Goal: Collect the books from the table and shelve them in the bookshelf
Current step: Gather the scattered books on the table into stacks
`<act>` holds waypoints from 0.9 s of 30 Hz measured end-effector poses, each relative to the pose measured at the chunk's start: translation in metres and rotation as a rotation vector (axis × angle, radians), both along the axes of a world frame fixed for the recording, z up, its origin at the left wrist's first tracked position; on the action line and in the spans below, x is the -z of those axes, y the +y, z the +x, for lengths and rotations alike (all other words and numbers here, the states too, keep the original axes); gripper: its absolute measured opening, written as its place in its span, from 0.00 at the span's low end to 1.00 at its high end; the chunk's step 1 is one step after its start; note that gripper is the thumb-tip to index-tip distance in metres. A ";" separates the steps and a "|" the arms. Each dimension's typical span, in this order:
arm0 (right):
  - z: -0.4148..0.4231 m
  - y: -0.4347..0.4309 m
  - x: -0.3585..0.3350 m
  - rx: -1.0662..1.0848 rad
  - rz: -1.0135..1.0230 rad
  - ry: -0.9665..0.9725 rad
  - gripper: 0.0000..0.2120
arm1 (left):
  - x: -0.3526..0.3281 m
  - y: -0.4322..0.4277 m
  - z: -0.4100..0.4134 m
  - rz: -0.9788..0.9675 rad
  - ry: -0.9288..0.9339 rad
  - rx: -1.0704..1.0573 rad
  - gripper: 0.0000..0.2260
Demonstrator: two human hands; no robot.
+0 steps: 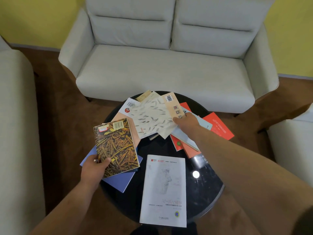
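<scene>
A pale grey sofa [162, 53] stands against the yellow wall [33, 19], with a brown carpet [59, 107] under it and parts of two more pale seats at the left and right edges. In front of the sofa is a round black glossy table [208, 189] scattered with books. Nearest the camera lies a white book [164, 190], flat, its lower edge reaching over the table rim. At the left a blue book [118, 182] lies partly off the table edge. At the far side several books overlap in a loose heap: a cream book with grey flecks [150, 116] on top, a peach-coloured one [172, 104] beside it, a light blue one [184, 138] and red ones [218, 126] to the right.

The left hand [93, 170] holds a book with a wheat-ear cover [116, 146] lifted above the blue one, thumb on the cover and the other fingers underneath, pinching its lower corner. The right hand [186, 122] rests on the heap, palm down; its fingers touch the edge of the cream book, though whether they grip it I cannot tell.
</scene>
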State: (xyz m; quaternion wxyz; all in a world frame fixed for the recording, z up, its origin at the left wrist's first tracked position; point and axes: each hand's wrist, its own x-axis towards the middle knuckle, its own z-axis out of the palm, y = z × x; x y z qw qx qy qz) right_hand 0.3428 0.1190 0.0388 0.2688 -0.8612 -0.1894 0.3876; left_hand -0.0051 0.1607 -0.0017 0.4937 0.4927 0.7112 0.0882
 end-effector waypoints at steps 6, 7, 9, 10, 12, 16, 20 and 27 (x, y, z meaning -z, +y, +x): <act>-0.003 0.002 -0.001 0.198 0.038 0.070 0.18 | -0.009 0.008 0.001 -0.041 -0.009 -0.064 0.13; -0.004 0.002 -0.001 0.251 0.060 0.116 0.17 | -0.011 0.012 0.001 -0.090 -0.021 -0.067 0.10; -0.006 -0.001 -0.005 0.412 0.140 0.270 0.11 | -0.013 0.018 -0.001 -0.163 -0.024 -0.069 0.10; -0.008 -0.004 -0.010 0.492 0.197 0.365 0.09 | -0.012 0.020 -0.003 -0.180 -0.031 -0.086 0.11; -0.010 -0.016 -0.020 0.579 0.311 0.503 0.07 | -0.018 0.023 -0.003 -0.191 -0.058 -0.134 0.12; -0.009 -0.048 -0.040 0.610 0.522 0.710 0.08 | -0.030 0.027 -0.011 -0.206 -0.263 -0.209 0.18; -0.009 -0.090 -0.057 0.595 0.609 0.615 0.11 | -0.051 0.010 -0.015 -0.095 -0.391 -0.161 0.19; -0.020 -0.181 -0.078 0.676 0.584 0.531 0.16 | -0.071 -0.058 -0.016 -0.228 -0.565 0.050 0.26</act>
